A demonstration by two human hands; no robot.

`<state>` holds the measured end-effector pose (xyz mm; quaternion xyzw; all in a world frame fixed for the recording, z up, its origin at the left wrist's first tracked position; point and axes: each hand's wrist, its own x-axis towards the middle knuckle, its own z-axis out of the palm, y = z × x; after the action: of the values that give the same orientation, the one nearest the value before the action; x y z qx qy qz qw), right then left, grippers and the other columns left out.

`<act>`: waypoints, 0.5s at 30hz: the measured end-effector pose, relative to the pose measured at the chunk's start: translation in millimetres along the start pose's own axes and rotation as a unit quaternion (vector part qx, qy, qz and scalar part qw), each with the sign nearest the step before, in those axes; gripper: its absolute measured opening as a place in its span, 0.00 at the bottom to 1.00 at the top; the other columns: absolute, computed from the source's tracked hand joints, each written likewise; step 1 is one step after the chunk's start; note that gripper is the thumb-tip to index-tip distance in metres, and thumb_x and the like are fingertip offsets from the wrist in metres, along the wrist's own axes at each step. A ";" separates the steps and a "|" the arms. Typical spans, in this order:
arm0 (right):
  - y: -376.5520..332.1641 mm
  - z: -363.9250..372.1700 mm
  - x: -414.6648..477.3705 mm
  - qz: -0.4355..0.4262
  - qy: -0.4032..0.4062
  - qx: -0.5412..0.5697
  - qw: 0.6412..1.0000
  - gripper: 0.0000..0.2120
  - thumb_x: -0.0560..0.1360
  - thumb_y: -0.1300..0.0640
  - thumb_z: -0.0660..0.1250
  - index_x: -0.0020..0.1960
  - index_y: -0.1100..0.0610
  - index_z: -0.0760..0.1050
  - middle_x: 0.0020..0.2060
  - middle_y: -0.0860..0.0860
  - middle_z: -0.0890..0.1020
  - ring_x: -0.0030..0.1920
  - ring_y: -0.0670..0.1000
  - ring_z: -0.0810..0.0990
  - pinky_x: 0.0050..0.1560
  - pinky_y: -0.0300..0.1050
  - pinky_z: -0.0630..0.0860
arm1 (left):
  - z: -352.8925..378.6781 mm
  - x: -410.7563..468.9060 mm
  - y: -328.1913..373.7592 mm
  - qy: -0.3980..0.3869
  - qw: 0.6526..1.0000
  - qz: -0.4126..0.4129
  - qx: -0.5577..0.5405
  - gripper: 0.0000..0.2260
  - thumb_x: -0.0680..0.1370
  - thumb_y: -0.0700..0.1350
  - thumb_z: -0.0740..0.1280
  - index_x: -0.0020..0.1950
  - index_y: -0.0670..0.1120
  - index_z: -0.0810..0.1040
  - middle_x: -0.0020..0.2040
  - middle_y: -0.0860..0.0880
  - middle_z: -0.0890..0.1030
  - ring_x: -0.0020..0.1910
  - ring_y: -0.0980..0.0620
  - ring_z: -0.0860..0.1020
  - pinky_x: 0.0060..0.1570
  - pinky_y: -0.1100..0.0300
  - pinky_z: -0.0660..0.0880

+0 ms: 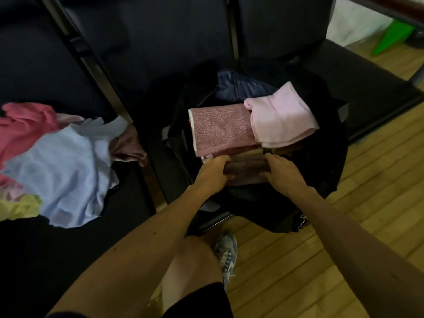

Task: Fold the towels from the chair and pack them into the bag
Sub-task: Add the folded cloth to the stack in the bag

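Both forearms reach forward and down from six o'clock toward the open black bag [325, 171] at the centre. The left hand [212, 174] and the right hand [283, 173] lie knuckles up, fingers curled closed around the two ends of a folded mauve towel [246, 169], at the bag's near edge. Just beyond it, toward twelve o'clock, a folded patterned pink towel [222, 129] lies inside the bag, and a pale pink towel [282, 118] overlaps it at about two o'clock. At nine o'clock the black chair seat [128, 198] carries the unfolded heap: a light blue towel [62, 175], a coral pink towel [25, 125], a yellow towel [18, 207] at its lower edge. A bare knee and a sneaker [226, 255] stand on the wooden floor [298, 260] at six o'clock.
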<state>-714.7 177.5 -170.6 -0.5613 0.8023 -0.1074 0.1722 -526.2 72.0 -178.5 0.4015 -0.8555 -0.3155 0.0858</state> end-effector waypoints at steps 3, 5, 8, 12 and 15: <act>-5.6 7.3 9.0 -0.004 0.021 0.002 1.000 0.16 0.74 0.57 0.71 0.58 0.61 0.72 0.55 0.60 0.79 0.55 0.64 0.78 0.50 0.56 0.74 | 6.3 0.3 -8.1 0.019 1.000 -0.006 0.005 0.16 0.73 0.42 0.75 0.59 0.42 0.79 0.57 0.39 0.79 0.56 0.40 0.76 0.53 0.53 0.74; -9.0 12.0 10.8 0.003 0.026 0.012 1.000 0.17 0.74 0.57 0.71 0.59 0.61 0.72 0.55 0.60 0.78 0.56 0.64 0.78 0.50 0.55 0.74 | 10.0 -1.5 -9.8 0.031 0.999 -0.011 0.006 0.16 0.74 0.42 0.74 0.60 0.42 0.78 0.58 0.38 0.78 0.56 0.39 0.77 0.52 0.52 0.76; -10.5 11.7 8.6 0.016 0.026 0.039 0.999 0.17 0.72 0.56 0.73 0.57 0.60 0.72 0.56 0.60 0.78 0.56 0.63 0.78 0.51 0.54 0.74 | 6.9 -2.0 -6.6 0.017 0.999 -0.025 0.024 0.17 0.75 0.44 0.74 0.60 0.42 0.77 0.57 0.39 0.79 0.55 0.38 0.78 0.50 0.50 0.77; -11.5 1.3 3.0 0.026 0.018 0.035 0.999 0.23 0.70 0.58 0.72 0.63 0.61 0.71 0.60 0.61 0.75 0.59 0.64 0.76 0.54 0.55 0.74 | -8.1 -4.3 0.1 -0.011 0.999 -0.044 0.022 0.20 0.74 0.49 0.75 0.61 0.43 0.76 0.59 0.40 0.79 0.58 0.40 0.76 0.55 0.49 0.75; -23.9 -10.6 -9.9 0.030 0.053 0.060 0.996 0.27 0.69 0.61 0.71 0.67 0.61 0.69 0.63 0.62 0.71 0.62 0.66 0.71 0.59 0.58 0.72 | -29.6 -16.0 5.5 0.006 0.999 -0.047 0.000 0.20 0.75 0.46 0.74 0.65 0.42 0.75 0.61 0.41 0.78 0.61 0.42 0.76 0.59 0.52 0.74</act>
<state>-695.2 178.2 -150.6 -0.5192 0.8188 -0.1796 0.1664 -507.2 72.6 -150.2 0.4432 -0.8350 -0.3172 0.0761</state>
